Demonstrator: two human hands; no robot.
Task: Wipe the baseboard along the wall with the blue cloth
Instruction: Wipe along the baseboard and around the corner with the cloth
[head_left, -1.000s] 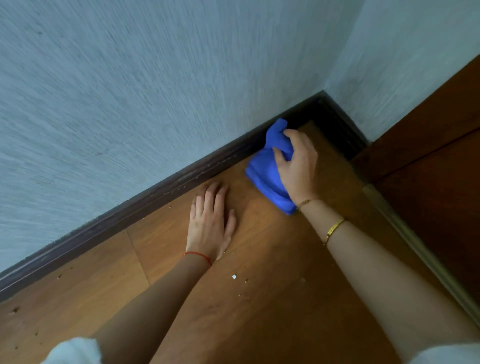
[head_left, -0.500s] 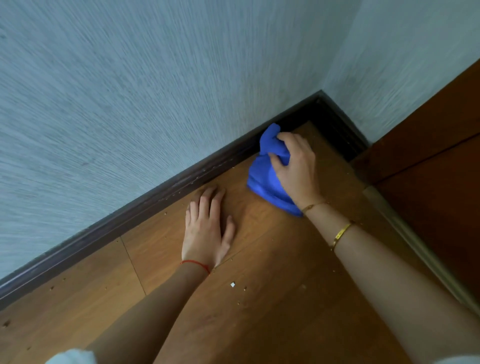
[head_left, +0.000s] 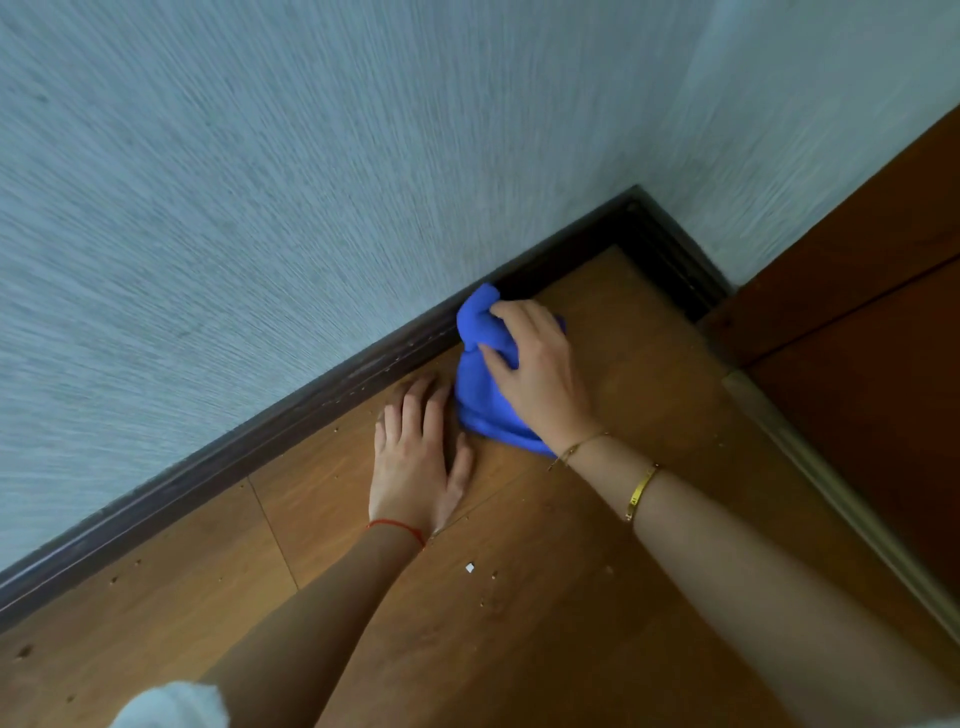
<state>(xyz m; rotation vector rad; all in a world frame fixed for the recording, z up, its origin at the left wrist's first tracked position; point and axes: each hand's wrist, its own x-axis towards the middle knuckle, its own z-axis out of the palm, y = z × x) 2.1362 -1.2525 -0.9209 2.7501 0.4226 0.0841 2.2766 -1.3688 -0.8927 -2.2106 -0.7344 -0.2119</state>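
Note:
A dark brown baseboard (head_left: 291, 415) runs along the foot of the pale textured wall toward the corner at the upper right. My right hand (head_left: 537, 374) grips a bunched blue cloth (head_left: 480, 400), whose upper tip touches the baseboard. My left hand (head_left: 415, 457) lies flat on the wooden floor just left of the cloth, fingers straight and pointing at the baseboard, a red string on its wrist.
The wooden floor (head_left: 597, 597) carries small crumbs and a white speck (head_left: 470, 568). A second stretch of baseboard (head_left: 675, 254) meets the first at the corner. A brown door (head_left: 857, 338) with a pale threshold strip (head_left: 831, 499) stands at the right.
My right hand has slid the blue cloth leftward along the baseboard, away from the corner, until it nearly touches my left hand. The left hand has stayed flat on the floor.

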